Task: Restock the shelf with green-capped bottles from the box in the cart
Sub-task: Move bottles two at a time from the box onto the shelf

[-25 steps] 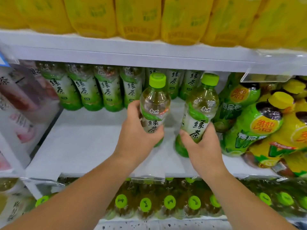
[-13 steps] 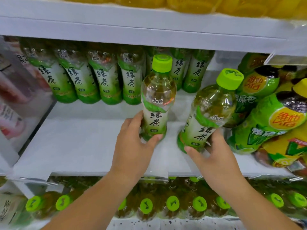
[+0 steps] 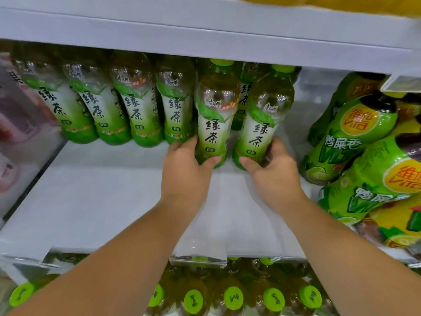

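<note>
Now the shelf (image 3: 95, 201) filled most of my view, its white board bare across the front and left, with the upper shelf board close above. Along the back stood a row of green tea bottles (image 3: 136, 110), and to the right leaned a crowd of lime drink bottles (image 3: 355, 137) in bright green wrap. Half a second earlier my two bottles had been up off the board, the right one tilted toward the lime drinks; by this moment both had gone deeper and stood nearly upright, side by side, just in front of the back row. My left hand (image 3: 184, 169) was wrapped around the base of the left bottle (image 3: 214, 124), thumb across the front of its green foot. My right hand (image 3: 273, 172) gripped the base of the right bottle (image 3: 262, 128) the same way, fingers curled behind it. Whether the bases were fully down on the board I could not tell, as my hands covered them. I judged these two as good as placed, with letting go the only step left. Plenty of bare board remained for more. Below, green caps (image 3: 232, 297) showed on the lower shelf.
</note>
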Demonstrator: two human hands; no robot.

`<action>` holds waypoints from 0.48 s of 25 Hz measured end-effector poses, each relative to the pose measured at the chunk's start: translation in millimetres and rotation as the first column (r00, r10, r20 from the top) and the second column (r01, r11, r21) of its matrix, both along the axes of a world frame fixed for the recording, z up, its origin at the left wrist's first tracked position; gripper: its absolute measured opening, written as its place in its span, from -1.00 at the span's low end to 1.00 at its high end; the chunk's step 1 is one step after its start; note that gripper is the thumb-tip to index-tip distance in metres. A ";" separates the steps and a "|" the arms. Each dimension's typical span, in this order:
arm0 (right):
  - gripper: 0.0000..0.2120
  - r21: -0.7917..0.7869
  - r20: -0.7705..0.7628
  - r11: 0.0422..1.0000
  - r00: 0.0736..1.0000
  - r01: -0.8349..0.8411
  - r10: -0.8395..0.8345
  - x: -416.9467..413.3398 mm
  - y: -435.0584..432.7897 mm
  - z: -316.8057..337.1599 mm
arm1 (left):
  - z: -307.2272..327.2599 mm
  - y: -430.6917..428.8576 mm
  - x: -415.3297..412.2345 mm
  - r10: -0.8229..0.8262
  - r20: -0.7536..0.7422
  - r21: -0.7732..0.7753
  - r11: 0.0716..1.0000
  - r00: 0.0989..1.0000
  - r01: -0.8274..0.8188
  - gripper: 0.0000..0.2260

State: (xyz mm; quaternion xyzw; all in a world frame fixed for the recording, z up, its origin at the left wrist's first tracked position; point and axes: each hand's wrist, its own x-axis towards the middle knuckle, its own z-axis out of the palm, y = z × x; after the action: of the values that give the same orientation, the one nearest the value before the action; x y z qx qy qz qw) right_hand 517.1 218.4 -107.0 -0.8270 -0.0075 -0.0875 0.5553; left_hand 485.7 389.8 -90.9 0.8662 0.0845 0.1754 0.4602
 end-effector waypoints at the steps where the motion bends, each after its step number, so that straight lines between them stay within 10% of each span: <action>1: -0.53 0.007 0.005 1.000 1.000 0.005 -0.005 8.6 0.3 -3.5 | 2.7 -2.0 5.2 0.023 -0.018 0.092 0.996 1.000 -0.021 -0.65; 12: -0.62 0.054 -0.010 0.998 1.000 -0.026 0.026 44.6 4.7 -11.0 | 28.5 -8.7 45.7 0.126 -0.269 0.455 0.890 0.955 0.011 -0.65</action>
State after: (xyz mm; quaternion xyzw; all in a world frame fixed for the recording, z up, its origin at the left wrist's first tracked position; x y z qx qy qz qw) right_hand 561.8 223.1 -118.0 -0.8120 -0.0129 -0.0759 0.5786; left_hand 531.5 381.1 -62.4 0.9625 0.1343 0.0743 0.2235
